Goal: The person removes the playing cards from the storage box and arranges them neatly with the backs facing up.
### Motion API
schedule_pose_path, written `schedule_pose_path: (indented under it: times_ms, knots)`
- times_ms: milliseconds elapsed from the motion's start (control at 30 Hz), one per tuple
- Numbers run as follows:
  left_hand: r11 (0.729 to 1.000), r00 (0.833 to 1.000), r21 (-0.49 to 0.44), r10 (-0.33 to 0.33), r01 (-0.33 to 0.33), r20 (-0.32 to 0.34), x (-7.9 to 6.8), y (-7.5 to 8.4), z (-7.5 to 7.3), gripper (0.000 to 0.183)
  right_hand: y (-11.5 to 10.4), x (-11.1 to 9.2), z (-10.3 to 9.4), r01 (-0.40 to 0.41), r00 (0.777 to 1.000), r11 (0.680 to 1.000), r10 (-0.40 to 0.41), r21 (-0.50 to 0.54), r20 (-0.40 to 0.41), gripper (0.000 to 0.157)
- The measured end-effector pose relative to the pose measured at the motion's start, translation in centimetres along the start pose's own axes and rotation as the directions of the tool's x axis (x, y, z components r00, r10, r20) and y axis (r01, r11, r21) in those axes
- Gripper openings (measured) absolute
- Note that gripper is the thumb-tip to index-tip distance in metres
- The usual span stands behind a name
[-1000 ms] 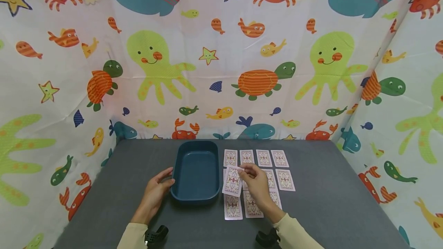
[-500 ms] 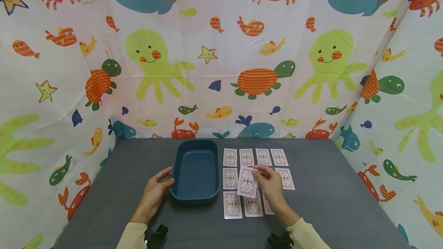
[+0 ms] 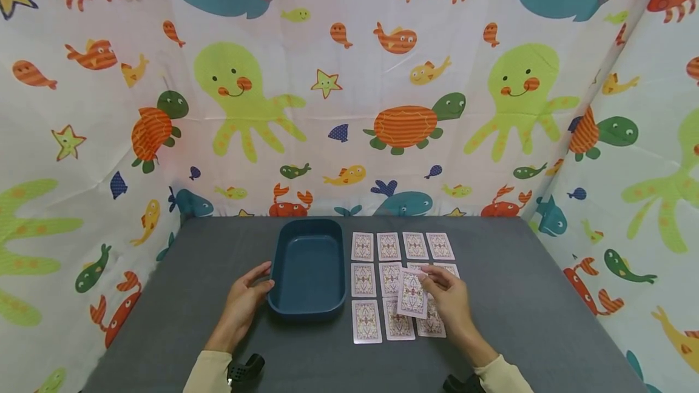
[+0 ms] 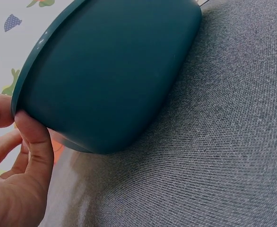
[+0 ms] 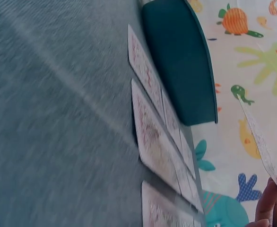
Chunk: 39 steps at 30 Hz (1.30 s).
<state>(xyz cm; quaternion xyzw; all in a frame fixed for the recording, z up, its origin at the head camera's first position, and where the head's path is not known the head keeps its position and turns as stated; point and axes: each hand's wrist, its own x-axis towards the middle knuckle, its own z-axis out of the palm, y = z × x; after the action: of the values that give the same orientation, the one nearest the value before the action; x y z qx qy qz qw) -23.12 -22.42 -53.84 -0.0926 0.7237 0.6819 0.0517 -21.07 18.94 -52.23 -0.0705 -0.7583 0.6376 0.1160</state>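
Observation:
My right hand [image 3: 450,299] pinches a playing card [image 3: 412,293] by its upper right edge, patterned back showing. The card overlaps others laid out face down below it. In the right wrist view, this held card [image 5: 259,137] appears almost edge-on, raised above the grey surface, between thumb and fingers. My left hand [image 3: 243,302] is at the left side of a dark teal rectangular tub [image 3: 307,315]. Up close in the left wrist view, thumb and index finger [image 4: 34,132] pinch the rim of the tub [image 4: 105,75].
Face-down cards lie in three rows right of the tub, among them a back-row card [image 3: 362,246] and a front-row card [image 3: 366,322]. Grey cloth [image 3: 519,320] covers the table. A curtain [image 3: 338,138] printed with sea animals hangs behind and at the sides.
My right hand has carried the pinched card rightward over the rows, from the left column toward the right columns. My left hand has stayed at the tub.

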Motion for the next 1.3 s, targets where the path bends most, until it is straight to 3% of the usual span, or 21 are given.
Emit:
schedule_pose_path:
  times_ms: [267,767,1300]
  knots:
    - [1.000,1.000,0.003,-0.005,0.005,-0.007,-0.1,0.3,0.0,0.050,1.1,-0.2,-2.3,-0.021,1.000,1.000,0.021,0.011,-0.014,0.034]
    - [1.000,1.000,-0.001,-0.012,0.012,-0.002,-0.1,0.1,0.0,0.049,2.8,0.0,-5.8,-0.083,0.994,0.987,0.072,-0.140,-0.084,0.032]
    - [1.000,1.000,-0.002,0.008,-0.008,0.002,-0.2,0.2,-0.1,0.050,3.5,1.0,-8.6,-0.140,0.990,0.929,0.124,-0.342,-0.071,0.034]
